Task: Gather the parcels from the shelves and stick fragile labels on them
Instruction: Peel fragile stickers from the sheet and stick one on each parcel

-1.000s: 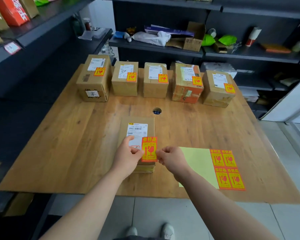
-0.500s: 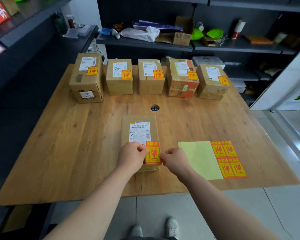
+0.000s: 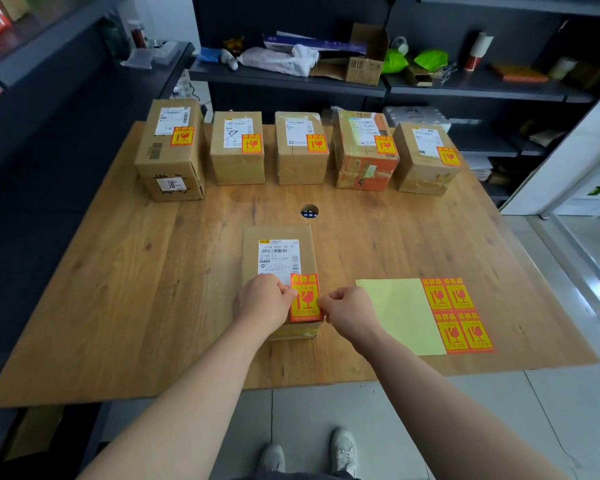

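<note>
Both hands pinch a fragile label, left hand and right hand on its side edges, on the parcel's near end; the label's long axis follows the parcel's, pointing away from the person.

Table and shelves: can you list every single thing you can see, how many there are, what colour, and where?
Labelled parcels: five, brown cardboard (one partly orange), in a row at the table's far edge.
Near parcel: one, brown, in the middle near the front.
Fragile label: one, orange and yellow, on the near parcel's top, held at both sides.
Label sheet: one, pale yellow with four orange labels left, on the table at right.
Table: one, wooden, with a round hole.
Shelves: dark, behind and left, holding mixed clutter.
Shoes: two, grey, on the floor.
Left hand: pinching the label's left edge.
Right hand: pinching its right edge.
</note>
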Available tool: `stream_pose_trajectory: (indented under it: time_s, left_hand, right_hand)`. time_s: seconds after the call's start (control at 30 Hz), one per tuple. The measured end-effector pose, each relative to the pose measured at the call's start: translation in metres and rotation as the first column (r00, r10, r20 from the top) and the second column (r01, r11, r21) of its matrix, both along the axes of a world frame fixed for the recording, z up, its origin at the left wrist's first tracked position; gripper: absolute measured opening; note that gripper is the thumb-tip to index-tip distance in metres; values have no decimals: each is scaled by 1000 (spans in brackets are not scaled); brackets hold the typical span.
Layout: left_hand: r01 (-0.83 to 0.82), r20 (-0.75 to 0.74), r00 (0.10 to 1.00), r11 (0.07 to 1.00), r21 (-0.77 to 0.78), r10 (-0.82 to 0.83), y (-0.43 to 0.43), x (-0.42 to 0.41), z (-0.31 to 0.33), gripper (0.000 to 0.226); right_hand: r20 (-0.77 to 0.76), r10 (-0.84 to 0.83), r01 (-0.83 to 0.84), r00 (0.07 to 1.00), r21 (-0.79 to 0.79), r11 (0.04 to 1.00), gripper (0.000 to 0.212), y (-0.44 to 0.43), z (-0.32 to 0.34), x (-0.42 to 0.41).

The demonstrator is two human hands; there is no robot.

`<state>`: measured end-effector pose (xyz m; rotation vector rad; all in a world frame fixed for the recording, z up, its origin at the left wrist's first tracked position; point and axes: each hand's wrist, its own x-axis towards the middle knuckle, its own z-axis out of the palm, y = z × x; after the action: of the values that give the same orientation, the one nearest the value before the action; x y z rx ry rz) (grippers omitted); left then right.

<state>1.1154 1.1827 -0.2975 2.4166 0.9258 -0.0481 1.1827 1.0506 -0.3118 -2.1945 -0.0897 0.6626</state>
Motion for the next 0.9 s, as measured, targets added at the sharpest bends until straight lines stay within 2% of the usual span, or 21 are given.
stream_pose_trajectory:
  time_s: [0.2,0.4,0.67,0.9]
  left_hand:
    - [0,-34,999,1000,-24,-1,1,2,3,48]
    - [6,-47,999,1000,-17,-7,1,3,4,38]
    - [-11,-55,998,1000,-15,10,2,4,2,41]
    - [0,-51,999,1000,-11,0,3,7,1,29]
  right_hand:
    - [-2,-5,5,1000,-17,1000,28,2,-3,2]
    - [7,-5,5,1000,-43,999,30,3,-5,4]
    - [15,-14,15,1000,-56,998,30,4,-8,6]
    - [38,4,0,999,-83,997,37,5,-8,6]
